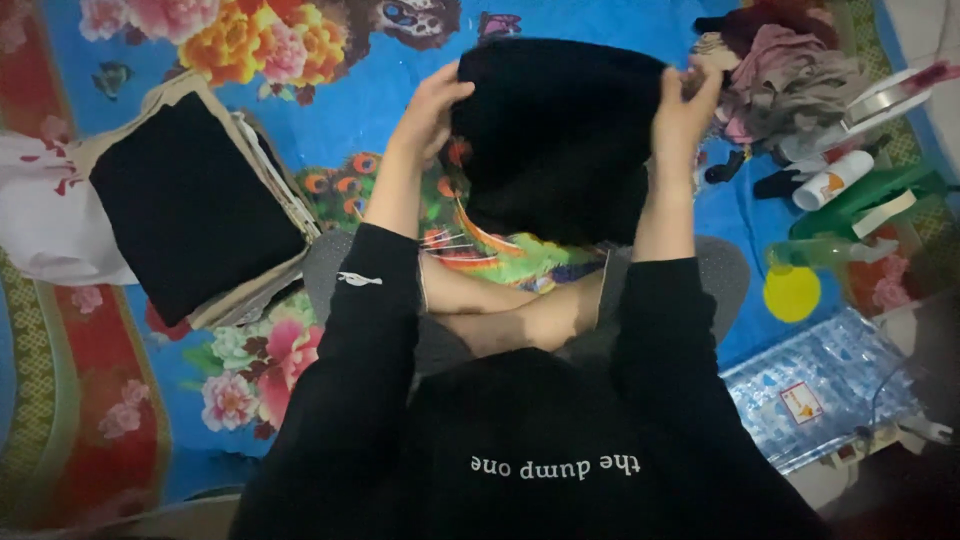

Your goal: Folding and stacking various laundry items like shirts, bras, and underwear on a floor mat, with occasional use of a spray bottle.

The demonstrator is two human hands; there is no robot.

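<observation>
1. Black sweatshirt [520, 450], worn by the person, is filling the bottom of the view; crossed legs [500, 310] are showing just beyond it.
2. Black cloth [555, 135] is being held up in the air between both hands, above the legs and the floral mat [340, 100]. It is hanging as a broad dark panel, its top edge running left to right from one hand to the other.
3. Left hand [430, 115] is gripping the cloth's upper left edge, fingers curled over the fabric and thumb behind; grip closed on cloth.
4. Right hand [685, 110] is pinching the upper right edge, grip likewise closed on cloth. Both hands are sitting at about equal height and equally near the cloth, one at each side, so the cloth is lying directly between the grips.
5. Folded stack [190, 200], a black piece on top of beige ones, is lying on the mat to the left, well apart from the hands.
6. Loose clothes pile [790, 80] is lying at the upper right.
7. White bottle [835, 180], green spray bottle [860, 200] and yellow disc [792, 293] are lying right of the cloth.
8. Clear plastic packet [820, 385] is resting at the lower right.
</observation>
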